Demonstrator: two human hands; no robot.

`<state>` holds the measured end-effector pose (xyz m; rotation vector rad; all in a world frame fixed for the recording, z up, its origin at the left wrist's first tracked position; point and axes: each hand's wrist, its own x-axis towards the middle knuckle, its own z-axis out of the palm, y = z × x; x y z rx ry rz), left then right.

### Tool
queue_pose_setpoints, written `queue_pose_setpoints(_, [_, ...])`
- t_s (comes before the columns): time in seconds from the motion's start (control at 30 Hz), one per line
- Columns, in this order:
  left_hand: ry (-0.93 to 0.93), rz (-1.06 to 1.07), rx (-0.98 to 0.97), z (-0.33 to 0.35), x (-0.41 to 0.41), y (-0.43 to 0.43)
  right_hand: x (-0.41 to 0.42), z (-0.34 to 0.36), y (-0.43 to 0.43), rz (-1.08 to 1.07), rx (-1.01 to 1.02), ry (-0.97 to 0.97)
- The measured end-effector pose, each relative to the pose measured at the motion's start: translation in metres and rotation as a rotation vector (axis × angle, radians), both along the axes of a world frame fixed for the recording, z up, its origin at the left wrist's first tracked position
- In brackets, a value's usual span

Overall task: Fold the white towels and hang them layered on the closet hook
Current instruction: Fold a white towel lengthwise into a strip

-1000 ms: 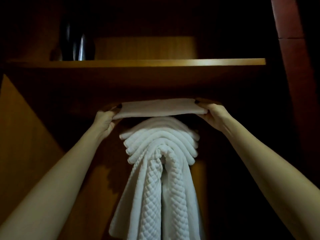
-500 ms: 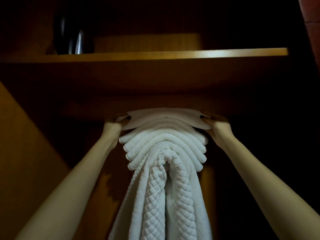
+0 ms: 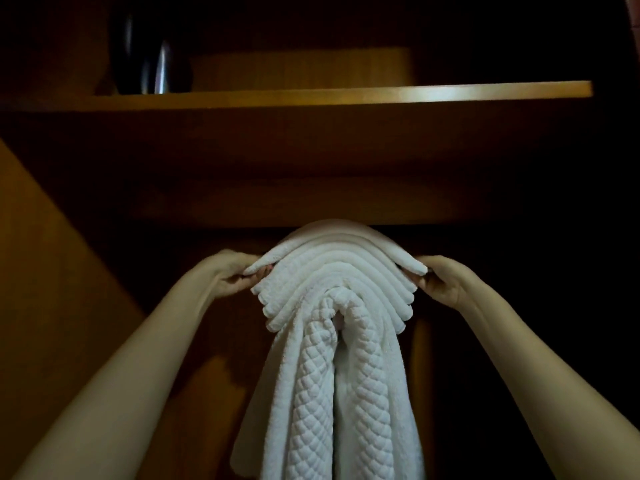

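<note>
Pinching the top towel (image 3: 337,239), my left hand (image 3: 232,276) and right hand (image 3: 446,284) hold its ends. It arches over the layered towels (image 3: 332,292).

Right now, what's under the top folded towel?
Under the top towel: several folded white towels arched in layers, and beneath them a quilted towel hanging down. The hook is covered by the stack.

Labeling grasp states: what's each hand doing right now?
Left hand: gripping the top folded towel's left end.
Right hand: gripping its right end.
</note>
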<state>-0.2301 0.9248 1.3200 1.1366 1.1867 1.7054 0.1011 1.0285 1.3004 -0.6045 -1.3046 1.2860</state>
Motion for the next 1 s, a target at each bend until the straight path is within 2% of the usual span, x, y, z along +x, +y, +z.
queue_pose_setpoints(0.1, [-0.005,0.017,0.028,-0.002,0.003,0.001,-0.002,-0.01,0.002,-0.006,0.002,0.059])
queue_pose_setpoints(0.23, [0.049,0.124,0.215,-0.013,0.011,0.006,-0.006,-0.024,0.007,-0.055,0.118,0.175])
queue_pose_setpoints(0.4, [0.163,0.232,0.366,-0.013,0.014,0.002,-0.004,-0.02,0.004,-0.104,0.301,0.103])
queue_pose_setpoints(0.53, [0.42,0.363,0.405,-0.015,0.012,-0.001,-0.002,-0.022,-0.004,-0.173,0.444,0.037])
queue_pose_setpoints(0.63, [0.642,0.579,0.373,-0.011,0.015,-0.004,-0.005,-0.021,-0.007,-0.244,0.446,0.009])
queue_pose_setpoints(0.7, [0.84,0.658,0.435,-0.002,0.021,-0.007,-0.007,-0.017,-0.008,-0.454,0.484,-0.112])
queue_pose_setpoints(0.8, [1.055,0.505,0.474,0.021,0.042,-0.009,-0.014,0.001,-0.013,-0.793,0.749,-0.3])
queue_pose_setpoints(0.9, [1.21,0.254,0.424,0.04,0.068,-0.003,-0.031,0.029,-0.032,-0.712,1.017,-0.511])
queue_pose_setpoints(1.0, [1.285,0.262,0.253,0.041,0.078,0.008,-0.051,0.039,-0.038,-0.601,1.078,-0.811])
